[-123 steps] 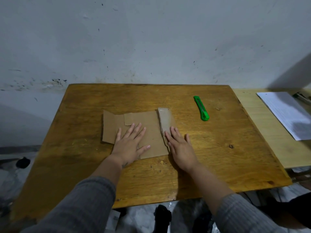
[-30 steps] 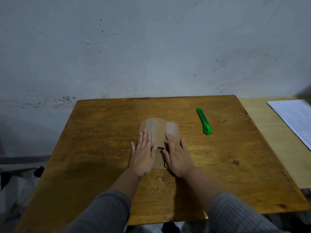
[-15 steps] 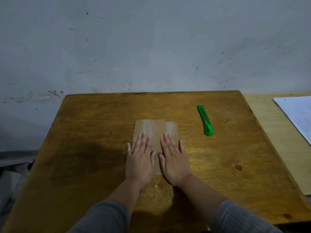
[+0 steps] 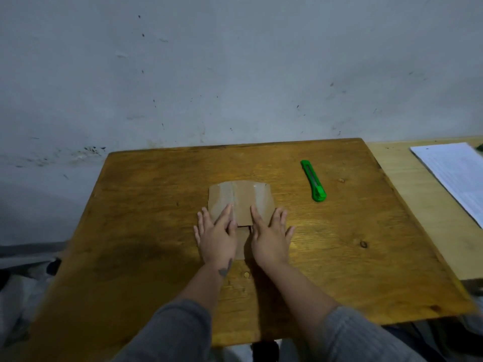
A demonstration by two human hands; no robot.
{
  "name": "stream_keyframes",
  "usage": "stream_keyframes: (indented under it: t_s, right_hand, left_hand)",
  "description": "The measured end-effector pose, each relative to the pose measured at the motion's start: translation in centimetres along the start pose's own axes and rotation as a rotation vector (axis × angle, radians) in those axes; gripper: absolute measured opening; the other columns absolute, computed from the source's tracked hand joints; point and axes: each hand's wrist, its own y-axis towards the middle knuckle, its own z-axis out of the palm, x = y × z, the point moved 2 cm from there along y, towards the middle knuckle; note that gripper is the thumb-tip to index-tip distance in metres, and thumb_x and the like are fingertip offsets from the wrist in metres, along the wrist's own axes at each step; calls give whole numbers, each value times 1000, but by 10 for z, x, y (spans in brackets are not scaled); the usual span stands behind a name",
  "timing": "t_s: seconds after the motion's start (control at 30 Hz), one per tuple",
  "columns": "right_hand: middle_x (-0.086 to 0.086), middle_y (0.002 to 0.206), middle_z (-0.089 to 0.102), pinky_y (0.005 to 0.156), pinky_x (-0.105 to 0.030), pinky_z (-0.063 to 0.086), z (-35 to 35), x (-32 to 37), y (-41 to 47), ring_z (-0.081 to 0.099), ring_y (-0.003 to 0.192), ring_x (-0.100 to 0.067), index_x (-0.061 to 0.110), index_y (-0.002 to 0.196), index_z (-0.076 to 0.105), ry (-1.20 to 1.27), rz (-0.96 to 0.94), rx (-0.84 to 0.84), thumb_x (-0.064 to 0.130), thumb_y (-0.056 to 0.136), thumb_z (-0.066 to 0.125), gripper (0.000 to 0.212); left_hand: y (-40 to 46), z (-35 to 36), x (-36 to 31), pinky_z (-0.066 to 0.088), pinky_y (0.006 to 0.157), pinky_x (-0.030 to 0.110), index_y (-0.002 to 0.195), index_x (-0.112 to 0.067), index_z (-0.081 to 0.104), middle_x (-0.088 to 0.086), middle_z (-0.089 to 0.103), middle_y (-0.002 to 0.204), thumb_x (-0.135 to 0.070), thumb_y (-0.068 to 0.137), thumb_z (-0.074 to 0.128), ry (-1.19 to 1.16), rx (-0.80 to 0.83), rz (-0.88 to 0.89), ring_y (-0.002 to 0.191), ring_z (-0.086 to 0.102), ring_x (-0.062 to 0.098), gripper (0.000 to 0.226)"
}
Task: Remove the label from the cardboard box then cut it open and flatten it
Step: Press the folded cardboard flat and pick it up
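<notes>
Head view gives me one flattened cardboard box (image 4: 241, 198) lying on the wooden table (image 4: 156, 231), a little toward 12 o'clock from the table's middle. It is plain brown, folded over itself into a squat stack, with a raised crease running down its left half and a glossy strip of tape catching light near the far right corner. A narrower flap sticks out from under it toward 6 o'clock, between my wrists. I count two hands on it, both flat, palms down, fingers spread: my left hand (image 4: 215, 237) covers the near left corner, my right hand (image 4: 269, 236) the near right corner, with the outer fingers of each spilling onto the wood. Neither grips anything.

One green utility knife (image 4: 313, 184) lies at 2 o'clock from the box, well apart from it; I cannot tell whether its blade is out. One white printed sheet (image 4: 454, 176) sits on a paler second table (image 4: 407, 205) at 3 o'clock.
</notes>
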Motion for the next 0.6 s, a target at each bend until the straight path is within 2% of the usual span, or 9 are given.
stream_keyframes:
  t_s: [0.07,0.13,0.27,0.37,0.5,0.6]
  right_hand:
    - [-19,158,4,117,-49,-1,-10,10,-2,-2,146,-30,43,142,31,139,66,17,20,97,39,51]
    - [-14,157,13,118,-44,12,-18,14,-9,13,143,-32,40,136,42,268,118,-1,15,95,43,49]
    - [-8,148,28,112,-42,32,-27,7,-37,31,134,-30,37,121,60,482,128,-117,18,96,47,34]
    - [-6,145,30,108,-44,38,-35,-9,-66,35,132,-28,39,117,62,481,134,-190,20,94,53,32]
    - [-5,139,30,103,-42,44,-50,-41,-105,45,124,-27,44,121,57,445,125,-258,14,91,57,43]
    - [-3,139,29,107,-40,40,-66,-71,-132,37,130,-25,43,123,57,468,153,-286,11,90,56,45]
  left_hand:
    - [-5,-8,-5,14,116,46,137,-49,38,5,11,159,-38,96,47,-134,12,-83,146,8,27,43]
    - [-15,-19,-9,26,111,47,130,-48,48,3,18,157,-31,92,57,-274,-1,-158,141,21,27,43]
    - [-45,-35,-8,28,110,44,126,-40,56,1,23,152,-19,84,69,-401,-35,-116,137,27,25,49]
    - [-71,-36,-10,29,109,41,127,-37,55,2,24,150,-18,82,71,-398,-23,-25,136,29,25,52]
    - [-109,-23,-29,33,108,40,126,-40,55,3,24,150,-16,81,72,-407,4,77,137,28,26,53]
    - [-140,-10,-47,33,109,42,125,-40,55,3,23,151,-15,82,71,-410,16,144,137,28,27,53]
